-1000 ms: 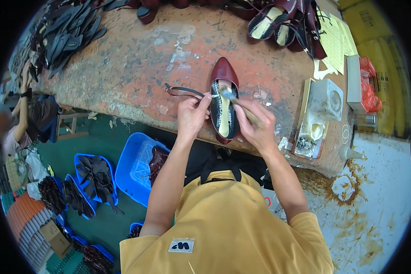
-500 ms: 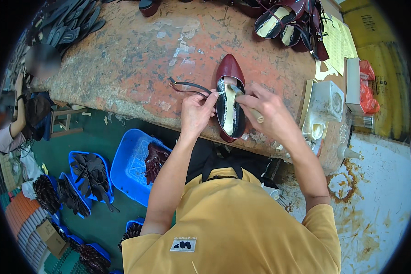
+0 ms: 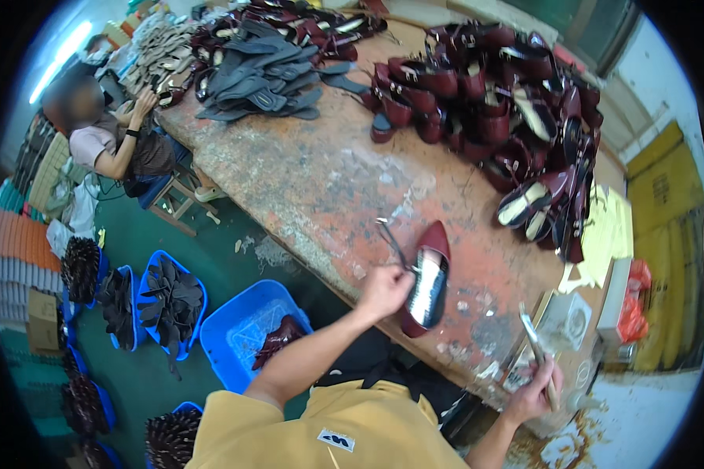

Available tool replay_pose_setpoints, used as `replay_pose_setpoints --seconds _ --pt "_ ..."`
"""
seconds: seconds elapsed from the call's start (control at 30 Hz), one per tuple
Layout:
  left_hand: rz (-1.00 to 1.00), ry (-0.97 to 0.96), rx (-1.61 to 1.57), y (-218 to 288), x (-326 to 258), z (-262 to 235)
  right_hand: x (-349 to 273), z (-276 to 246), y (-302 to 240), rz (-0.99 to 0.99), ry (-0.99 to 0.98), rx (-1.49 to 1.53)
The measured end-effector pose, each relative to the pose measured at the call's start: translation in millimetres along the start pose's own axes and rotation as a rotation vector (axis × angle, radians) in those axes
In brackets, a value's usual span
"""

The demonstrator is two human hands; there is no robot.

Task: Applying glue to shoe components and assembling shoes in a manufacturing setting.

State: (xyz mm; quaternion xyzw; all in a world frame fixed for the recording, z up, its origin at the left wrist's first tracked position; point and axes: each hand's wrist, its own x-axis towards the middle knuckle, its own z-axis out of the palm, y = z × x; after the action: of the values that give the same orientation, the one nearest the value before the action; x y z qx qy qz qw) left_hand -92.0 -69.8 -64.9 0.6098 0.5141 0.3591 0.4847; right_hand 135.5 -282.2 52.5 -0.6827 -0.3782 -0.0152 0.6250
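A burgundy pointed shoe (image 3: 437,239) lies on the worktable near its front edge, toe pointing away from me. Inside it a pale insole strip (image 3: 423,288) shows between dark lining edges. My left hand (image 3: 385,291) is closed, its fingertips pinching the left rim of the shoe. From beside those fingers a thin dark strap with a buckle (image 3: 389,236) sticks out to the left. To the right, my right hand (image 3: 530,395) grips a brush (image 3: 533,338) by its wooden handle, bristle end up, apart from the shoe. Near the brush stands a grimy pale box-shaped container (image 3: 569,322).
Burgundy shoes (image 3: 469,78) are heaped at the back right of the worktable (image 3: 305,187). Dark grey insoles (image 3: 262,74) pile up farther left. A co-worker (image 3: 105,141) sits at the far left. Blue bins (image 3: 223,344) stand on the floor; a box with red plastic (image 3: 636,285) is at the right.
My right hand has lifted the brush out of the shoe and carried it right, toward the container. My left hand stays at the shoe's rim. The view has swung, showing more of the table's far side.
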Motion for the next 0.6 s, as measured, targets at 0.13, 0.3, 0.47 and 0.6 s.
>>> replay_pose_setpoints --seconds 0.13,0.3,0.47,0.6 --pt "0.313 0.568 0.015 74.8 145.2 -136.1 3.1 -26.0 12.1 0.128 0.038 -0.036" --pt "0.129 0.143 -0.892 191.7 176.1 -159.2 9.4 -17.8 16.7 0.139 0.044 -0.099" --pt "0.671 0.065 -0.357 104.7 -53.1 -52.6 32.6 18.6 22.1 0.107 -0.131 -0.079" --pt "0.023 0.590 -0.239 -65.2 -185.0 -93.3 65.2 36.0 33.1 0.116 -0.138 0.096"
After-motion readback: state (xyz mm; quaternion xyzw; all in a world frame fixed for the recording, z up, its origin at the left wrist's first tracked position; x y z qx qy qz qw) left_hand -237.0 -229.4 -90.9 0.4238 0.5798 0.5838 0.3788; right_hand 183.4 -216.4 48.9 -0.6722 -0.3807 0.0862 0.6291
